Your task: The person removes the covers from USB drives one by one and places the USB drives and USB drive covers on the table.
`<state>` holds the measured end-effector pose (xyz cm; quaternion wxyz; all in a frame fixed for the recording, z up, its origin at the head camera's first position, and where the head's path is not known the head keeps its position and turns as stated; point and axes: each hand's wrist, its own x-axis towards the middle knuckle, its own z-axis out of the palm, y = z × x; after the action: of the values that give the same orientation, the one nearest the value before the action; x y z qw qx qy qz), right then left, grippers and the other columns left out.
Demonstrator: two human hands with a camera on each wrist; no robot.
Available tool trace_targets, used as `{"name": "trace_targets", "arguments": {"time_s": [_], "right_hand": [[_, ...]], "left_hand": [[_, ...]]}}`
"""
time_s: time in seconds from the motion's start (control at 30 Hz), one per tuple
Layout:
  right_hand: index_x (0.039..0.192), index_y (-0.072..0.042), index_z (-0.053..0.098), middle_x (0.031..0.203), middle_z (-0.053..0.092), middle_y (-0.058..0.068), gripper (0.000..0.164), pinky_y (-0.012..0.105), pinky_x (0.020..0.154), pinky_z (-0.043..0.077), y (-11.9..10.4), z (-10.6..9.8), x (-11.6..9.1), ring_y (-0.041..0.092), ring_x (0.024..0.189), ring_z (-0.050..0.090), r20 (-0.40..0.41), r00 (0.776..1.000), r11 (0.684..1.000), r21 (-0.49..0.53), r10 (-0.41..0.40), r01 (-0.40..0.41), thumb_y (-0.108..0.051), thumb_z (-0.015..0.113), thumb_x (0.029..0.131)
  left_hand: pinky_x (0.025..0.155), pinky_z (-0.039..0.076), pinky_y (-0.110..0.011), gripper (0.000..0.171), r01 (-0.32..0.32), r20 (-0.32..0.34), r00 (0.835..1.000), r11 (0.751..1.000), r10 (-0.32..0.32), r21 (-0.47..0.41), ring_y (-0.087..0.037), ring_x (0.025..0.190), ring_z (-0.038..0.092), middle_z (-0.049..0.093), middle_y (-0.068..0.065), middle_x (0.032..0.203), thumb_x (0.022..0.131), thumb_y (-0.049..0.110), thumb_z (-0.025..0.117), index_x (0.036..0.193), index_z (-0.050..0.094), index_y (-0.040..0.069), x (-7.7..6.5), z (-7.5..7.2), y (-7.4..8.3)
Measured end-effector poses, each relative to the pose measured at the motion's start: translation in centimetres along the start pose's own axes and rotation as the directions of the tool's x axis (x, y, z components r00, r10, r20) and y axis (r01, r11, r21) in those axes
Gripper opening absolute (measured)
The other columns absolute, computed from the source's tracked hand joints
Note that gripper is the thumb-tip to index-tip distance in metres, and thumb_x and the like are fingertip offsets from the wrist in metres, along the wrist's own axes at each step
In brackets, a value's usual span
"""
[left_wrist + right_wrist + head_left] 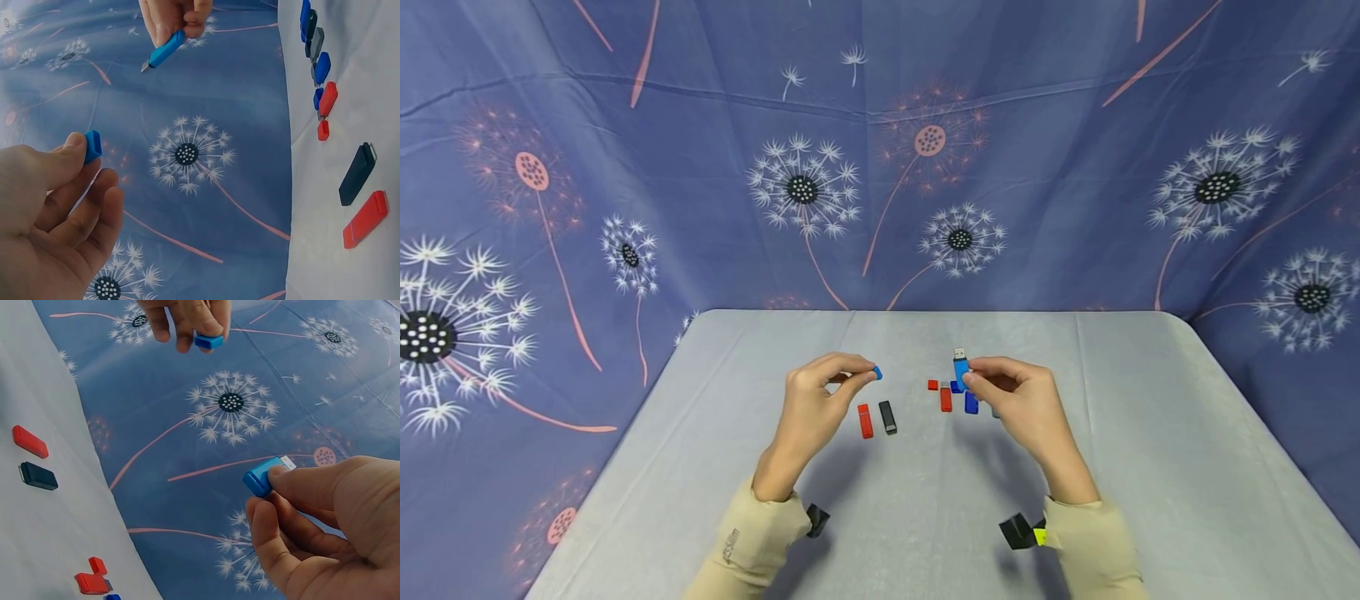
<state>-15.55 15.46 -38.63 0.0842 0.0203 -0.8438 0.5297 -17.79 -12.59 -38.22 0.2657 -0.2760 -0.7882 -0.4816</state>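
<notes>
My left hand pinches a small light-blue USB stick cap between thumb and forefinger, above the table. Across from it, my right hand grips the light-blue USB stick, its bare metal plug pointing up and away in the head view. Cap and stick are well apart. In the right wrist view the thumb lies along the stick. Below the hands lie a red USB stick and a black one, side by side.
Under the right hand lie an uncapped red USB stick, its red cap, a dark-blue stick and a dark-blue cap. Grey, black and blue pieces lie beyond. A dandelion-print cloth hangs behind the pale table.
</notes>
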Motion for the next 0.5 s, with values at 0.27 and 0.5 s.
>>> {"name": "trace_targets", "arguments": {"time_s": [0.27,0.5], "right_hand": [[0.117,-0.015,0.078,0.106,0.077,0.006,0.028,0.024,0.076,0.056,0.0,0.7,0.6,0.018,0.094,0.07,0.007,1.0,1.0,-0.011,0.026,-0.026,-0.033,0.076,0.095],[0.118,-0.014,0.078,0.107,0.077,0.007,0.028,0.026,0.077,0.058,0.4,1.3,1.2,0.019,0.093,0.072,0.021,0.999,0.999,0.002,0.05,-0.05,-0.031,0.076,0.096]], "left_hand": [[0.078,0.06,-0.027,0.008,0.008,0.047,0.999,1.0,-0.008,0.017,-0.011,0.088,0.074,0.079,0.001,0.092,0.087,0.009,0.083,0.094,0.081,0.011,0.7,0.9,-0.1],[0.078,0.059,-0.024,0.009,0.05,0.109,0.993,0.997,-0.056,0.06,-0.01,0.087,0.074,0.079,0.0,0.094,0.089,0.012,0.081,0.098,0.081,0.011,1.3,1.4,-0.2]]}}
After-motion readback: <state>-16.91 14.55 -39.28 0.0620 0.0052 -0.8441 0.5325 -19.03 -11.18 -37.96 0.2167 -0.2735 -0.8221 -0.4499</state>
